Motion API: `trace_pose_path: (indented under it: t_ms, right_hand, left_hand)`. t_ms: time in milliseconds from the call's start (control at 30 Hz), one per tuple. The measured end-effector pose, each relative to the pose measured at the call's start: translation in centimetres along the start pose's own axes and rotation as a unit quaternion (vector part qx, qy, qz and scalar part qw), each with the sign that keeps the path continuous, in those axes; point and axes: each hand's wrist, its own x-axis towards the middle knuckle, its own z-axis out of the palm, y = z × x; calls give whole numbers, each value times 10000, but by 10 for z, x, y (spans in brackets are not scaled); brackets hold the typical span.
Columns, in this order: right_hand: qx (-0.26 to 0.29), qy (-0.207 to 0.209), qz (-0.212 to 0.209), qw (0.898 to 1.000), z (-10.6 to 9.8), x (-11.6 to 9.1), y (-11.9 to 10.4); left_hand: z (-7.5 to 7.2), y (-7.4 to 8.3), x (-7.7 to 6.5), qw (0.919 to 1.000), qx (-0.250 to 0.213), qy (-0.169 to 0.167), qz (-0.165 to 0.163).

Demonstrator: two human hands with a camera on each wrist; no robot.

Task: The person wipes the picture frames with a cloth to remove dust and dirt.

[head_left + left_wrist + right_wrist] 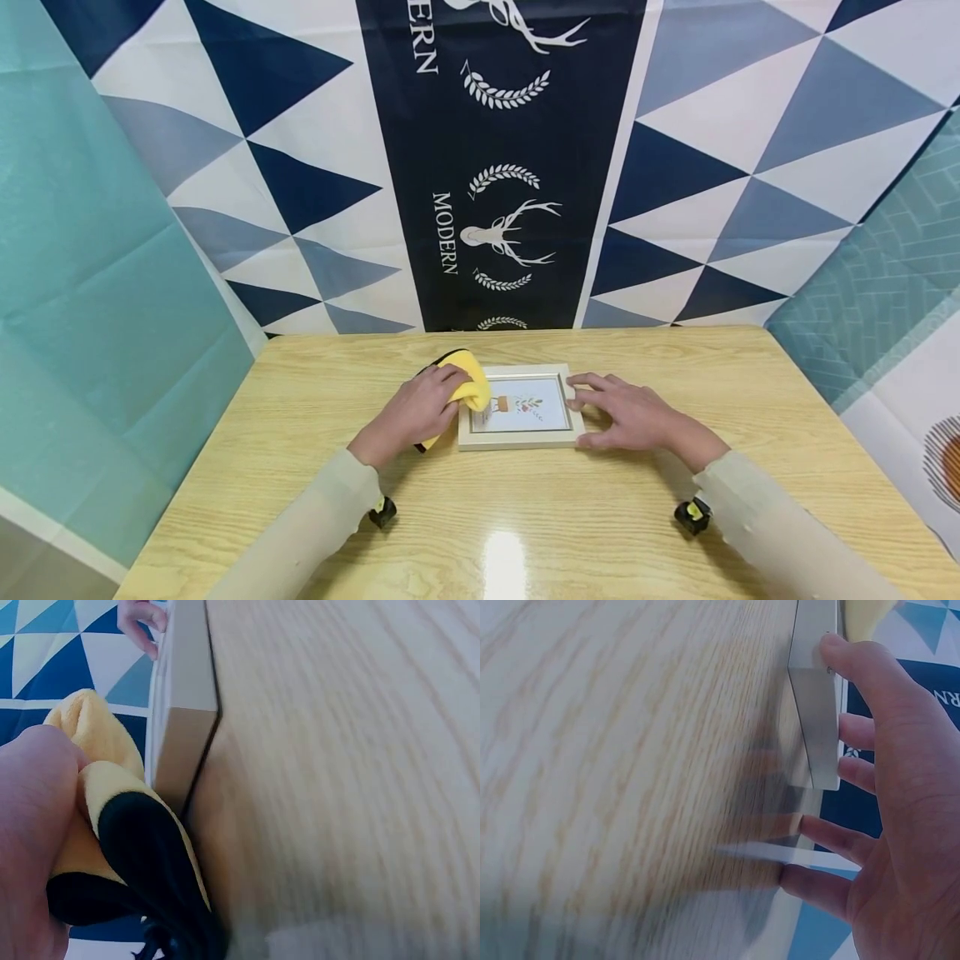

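Note:
A cream picture frame [521,444] lies flat on the table, with a small printed plant and an orange shape behind its pane. My left hand [423,404] grips a bunched yellow cloth [467,377] with black edging. The cloth overlaps the frame's left end in the head view; in the left wrist view its black-edged fold [154,847] hangs beside the frame's corner. At the other end, my right hand [630,414] touches the frame with spread fingers. Its thumb [847,656] rests at the near corner, two fingertips lie on the border, and the other two fingers reach past the frame.
The frame lies toward the back of a light wood table [450,533]. Behind the table hangs a patterned curtain [510,167] with triangles and deer heads. Teal sheeting [112,292] stands at the left. Both wrists wear small black devices [692,515].

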Motion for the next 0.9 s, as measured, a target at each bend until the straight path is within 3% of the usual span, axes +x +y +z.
trace_pose_path:
  t_ms: [167, 333, 533, 700, 800, 900]
  right_hand:
    - [-5, 9, -11, 10000, -1, 0, -1]
    - [2, 12, -1, 10000, -1, -1, -2]
    - [6, 37, -10, 10000, -2, -2, -2]
    - [0, 46, -5, 10000, -2, -2, -2]
    - [-1, 44, -16, 10000, -1, -2, -2]
    - [5, 47, -27, 10000, 0, -2, -1]
  left_hand:
    - [-19, 7, 0, 9996, 79, 10, -255]
    - [-30, -1, 0, 9984, 161, 97, -526]
    - [-39, -12, -1, 9933, -119, 92, -1142]
    - [-36, -21, 1, 9874, -686, 21, -1427]
    - [-18, -41, 3, 9872, -941, 259, -1258]
    - [-13, -46, 4, 9820, -1262, 280, -1376]
